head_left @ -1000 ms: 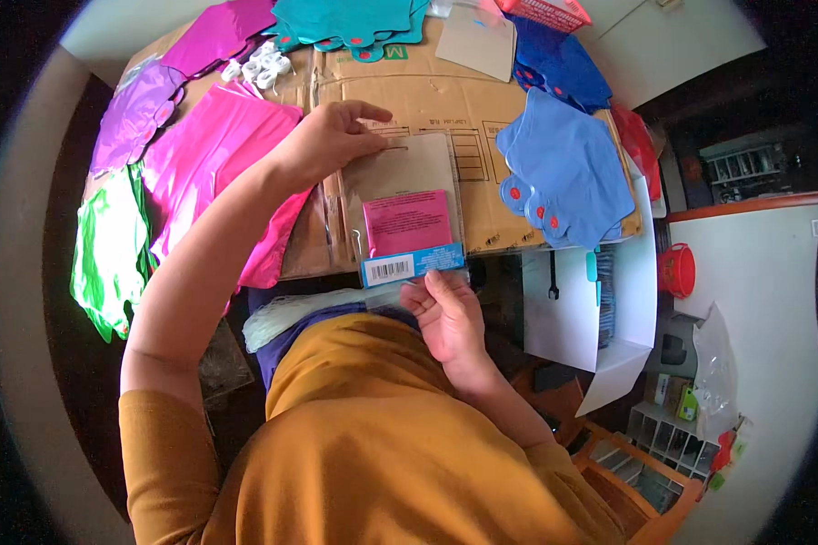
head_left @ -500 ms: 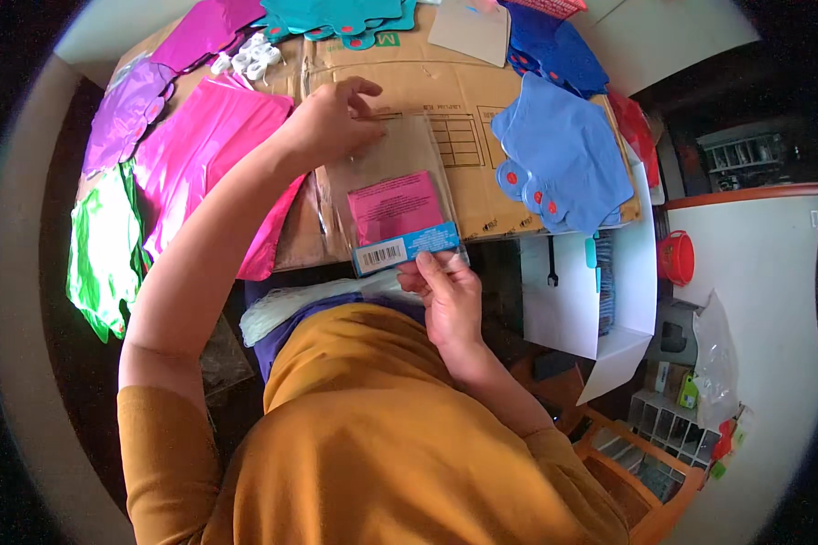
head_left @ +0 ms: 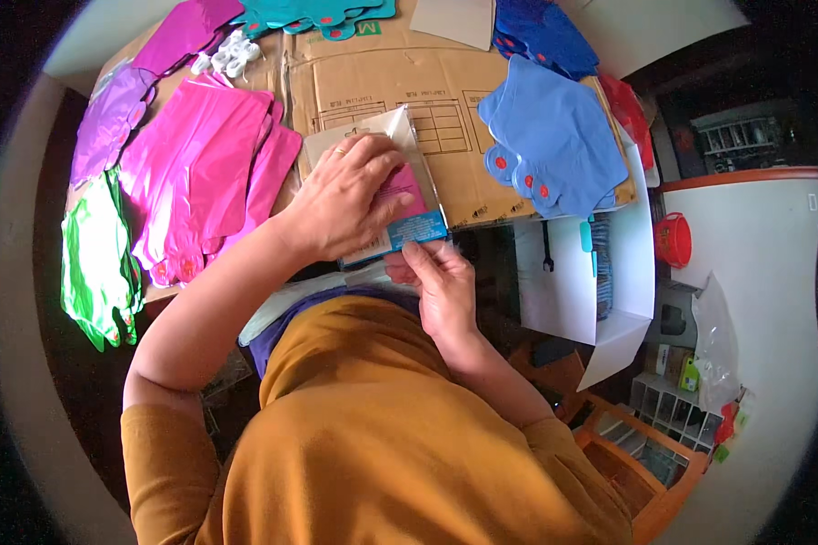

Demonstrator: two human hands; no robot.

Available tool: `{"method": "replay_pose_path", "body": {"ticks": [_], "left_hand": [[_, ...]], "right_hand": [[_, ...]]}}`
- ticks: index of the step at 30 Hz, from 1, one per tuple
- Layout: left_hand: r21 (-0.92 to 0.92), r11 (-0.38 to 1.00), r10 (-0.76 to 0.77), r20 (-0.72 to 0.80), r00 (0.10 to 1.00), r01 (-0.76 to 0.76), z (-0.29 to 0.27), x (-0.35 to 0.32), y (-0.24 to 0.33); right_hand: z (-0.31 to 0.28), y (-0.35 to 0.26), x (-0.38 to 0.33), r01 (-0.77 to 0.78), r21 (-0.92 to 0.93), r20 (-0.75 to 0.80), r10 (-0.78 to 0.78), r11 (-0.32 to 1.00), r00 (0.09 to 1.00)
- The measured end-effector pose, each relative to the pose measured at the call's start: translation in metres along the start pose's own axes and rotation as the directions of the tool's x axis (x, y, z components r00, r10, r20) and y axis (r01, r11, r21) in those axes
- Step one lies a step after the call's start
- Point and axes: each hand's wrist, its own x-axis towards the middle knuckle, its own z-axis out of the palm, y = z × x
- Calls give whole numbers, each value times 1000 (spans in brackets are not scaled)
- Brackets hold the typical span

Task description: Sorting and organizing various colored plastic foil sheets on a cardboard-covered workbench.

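Note:
A clear plastic packet (head_left: 409,136) rests on the near edge of the cardboard, its lower end reaching toward me. Inside it show a pink folded piece (head_left: 407,187) and, along the bottom, a blue strip (head_left: 420,231) with a white barcode area. My left hand (head_left: 350,195) lies across the packet's middle, fingers loosely bent and thumb apart, hiding part of the pink piece and the barcode. Between thumb and fingers, my right hand (head_left: 441,282) pinches the packet's lower edge.
Flattened cardboard (head_left: 409,82) covers the table. Pink foil balloons (head_left: 191,163), purple (head_left: 114,132), green (head_left: 100,259), teal (head_left: 318,11), dark blue (head_left: 545,41) and light blue (head_left: 559,136) ones lie around it. White ribbon rolls (head_left: 234,54) sit at the back left; a white box (head_left: 627,263) stands right.
My left hand has come down from above the packet's top onto its middle. The right hand keeps its pinch on the lower edge. The view has shifted slightly.

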Motion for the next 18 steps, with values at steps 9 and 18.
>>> {"method": "replay_pose_path", "body": {"ticks": [9, 18], "left_hand": [[202, 963, 188, -38, 981, -176, 1, -12, 3], [33, 934, 357, -183, 916, -357, 4, -23, 6]], "right_hand": [[1, -4, 2, -88, 67, -69, 92, 994, 993], [8, -15, 4, -78, -37, -100, 74, 996, 992]]}}
